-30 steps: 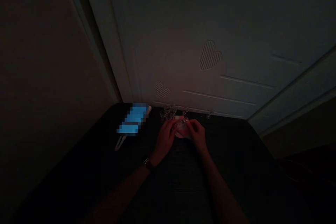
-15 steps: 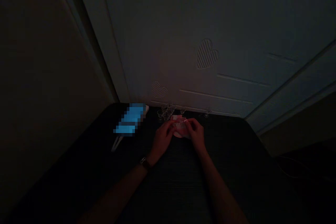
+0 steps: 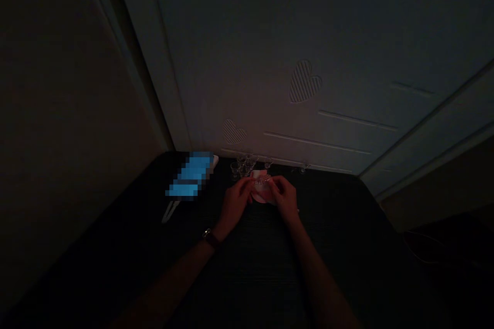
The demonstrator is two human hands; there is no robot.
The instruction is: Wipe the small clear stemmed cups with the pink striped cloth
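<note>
The scene is very dark. My left hand (image 3: 233, 204) and my right hand (image 3: 285, 196) meet over a small pink piece (image 3: 263, 192) on a dark table (image 3: 247, 267). Both hands have their fingers pinched on a tiny shiny thing (image 3: 263, 181) held just above the pink piece; I cannot make out what it is. A watch sits on my left wrist (image 3: 210, 237).
Several small clear glass pieces (image 3: 244, 165) stand at the table's far edge, with two more (image 3: 304, 167) to the right. A glowing blue screen (image 3: 190, 176) lies at the far left of the table. A white door with heart cut-outs (image 3: 304, 81) rises behind.
The view has shifted slightly; both hands stay together over the pink piece and have drawn a little nearer to each other.
</note>
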